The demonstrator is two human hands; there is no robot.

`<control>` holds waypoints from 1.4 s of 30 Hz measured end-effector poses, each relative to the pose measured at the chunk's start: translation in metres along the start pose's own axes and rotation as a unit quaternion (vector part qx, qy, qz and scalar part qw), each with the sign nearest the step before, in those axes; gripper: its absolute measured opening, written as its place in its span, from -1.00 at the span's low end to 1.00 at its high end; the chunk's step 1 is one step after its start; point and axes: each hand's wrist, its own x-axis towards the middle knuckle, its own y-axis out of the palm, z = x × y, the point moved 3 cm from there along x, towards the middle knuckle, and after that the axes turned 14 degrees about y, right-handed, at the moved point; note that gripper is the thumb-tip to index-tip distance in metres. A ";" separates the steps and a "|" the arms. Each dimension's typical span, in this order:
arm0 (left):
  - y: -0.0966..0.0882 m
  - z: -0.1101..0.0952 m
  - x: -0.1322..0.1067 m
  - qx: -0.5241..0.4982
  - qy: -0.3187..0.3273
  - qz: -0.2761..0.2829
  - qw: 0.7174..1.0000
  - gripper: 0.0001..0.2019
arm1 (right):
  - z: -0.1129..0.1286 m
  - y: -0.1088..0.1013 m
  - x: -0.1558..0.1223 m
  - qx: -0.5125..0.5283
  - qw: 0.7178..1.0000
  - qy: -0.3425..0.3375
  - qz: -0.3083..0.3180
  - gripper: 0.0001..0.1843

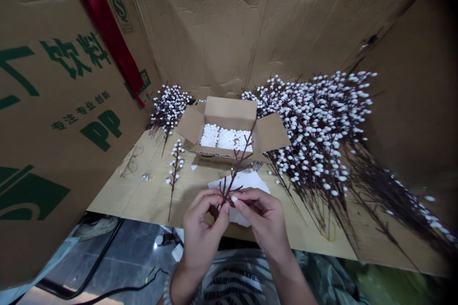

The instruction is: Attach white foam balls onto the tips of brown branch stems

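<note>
Brown twig (234, 174) in the head view lies between both hands, long axis running away and slightly right toward the open carton (231, 108), left hand (204, 225) pinching its stem, right hand (264, 214) just beside, pinching a white berry (234, 198) against the lower branches.

The branch (237, 167) partly blocks the box (231, 110), whose left is unobstructed.

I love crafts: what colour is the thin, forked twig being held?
The forked twig is dark brown, clearest in the head view.
</note>
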 end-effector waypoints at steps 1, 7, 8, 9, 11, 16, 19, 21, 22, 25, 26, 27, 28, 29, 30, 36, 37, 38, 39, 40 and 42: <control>0.000 0.000 0.000 0.000 0.002 0.003 1.000 -0.88 | 0.000 0.000 0.000 -0.002 1.000 -0.004 -0.003 -0.83; -0.001 -0.003 -0.002 -0.016 -0.003 0.011 1.000 -0.87 | 0.006 -0.001 -0.003 -0.035 0.999 -0.018 -0.001 -0.81; -0.001 -0.004 -0.002 -0.021 -0.005 0.008 1.000 -0.87 | 0.008 -0.001 -0.004 -0.039 0.999 -0.022 0.004 -0.80; -0.001 -0.004 -0.002 -0.025 -0.007 0.006 1.000 -0.87 | 0.009 -0.001 -0.004 -0.043 0.999 -0.025 0.009 -0.78; -0.001 -0.003 -0.003 -0.031 -0.011 0.005 0.999 -0.87 | 0.010 -0.001 -0.005 -0.048 0.998 -0.030 0.015 -0.77; 0.000 -0.003 -0.004 -0.039 -0.009 0.001 0.999 -0.87 | 0.010 -0.001 -0.006 -0.056 0.998 -0.037 0.013 -0.77; -0.001 -0.003 -0.005 -0.040 -0.008 0.001 0.999 -0.88 | 0.011 0.000 -0.006 -0.066 0.997 -0.048 0.014 -0.77; -0.002 -0.003 -0.004 -0.043 -0.010 0.005 0.999 -0.90 | 0.013 0.000 -0.007 -0.066 0.996 -0.058 0.015 -0.76; -0.002 -0.003 -0.003 -0.045 -0.012 0.008 0.999 -0.90 | 0.014 0.000 -0.007 -0.065 0.996 -0.062 0.014 -0.76; -0.003 -0.004 -0.001 -0.050 -0.021 0.009 0.998 -0.92 | 0.016 0.001 -0.007 -0.071 0.995 -0.067 0.010 -0.76; -0.003 -0.004 -0.001 -0.052 -0.025 0.006 0.998 -0.92 | 0.017 0.001 -0.006 -0.076 0.995 -0.070 0.009 -0.75; -0.004 -0.004 -0.001 -0.054 -0.027 0.002 0.998 -0.93 | 0.018 0.002 -0.006 -0.083 0.994 -0.075 0.009 -0.74; -0.004 -0.004 -0.001 -0.058 -0.029 -0.002 0.998 -0.93 | 0.020 0.003 -0.006 -0.091 0.992 -0.082 0.008 -0.74; -0.005 -0.004 0.000 -0.065 -0.030 -0.004 0.997 -0.93 | 0.021 0.003 -0.007 -0.097 0.991 -0.089 0.007 -0.73; -0.005 -0.003 0.000 -0.073 -0.028 -0.004 0.997 -0.93 | 0.023 0.004 -0.007 -0.100 0.990 -0.094 0.005 -0.72; -0.011 -0.003 0.002 -0.090 -0.014 -0.028 0.995 -0.91 | 0.026 0.005 -0.012 -0.090 0.992 -0.092 0.002 -0.69; -0.011 -0.003 0.003 -0.094 -0.022 -0.036 0.995 -0.90 | 0.026 0.005 -0.011 -0.084 0.993 -0.084 0.001 -0.71; -0.010 -0.003 0.004 -0.102 -0.033 -0.042 0.993 -0.90 | 0.025 0.004 -0.011 -0.078 0.994 -0.077 -0.001 -0.73; -0.009 -0.002 0.004 -0.113 -0.045 -0.045 0.992 -0.91 | 0.024 0.004 -0.010 -0.071 0.995 -0.072 -0.003 -0.74; -0.007 -0.002 0.005 -0.124 -0.058 -0.048 0.989 -0.93 | 0.024 0.005 -0.010 -0.065 0.995 -0.070 -0.003 -0.76; -0.004 0.000 0.005 -0.145 -0.088 -0.059 0.984 -0.95 | 0.022 0.006 -0.009 -0.059 0.996 -0.067 0.004 -0.78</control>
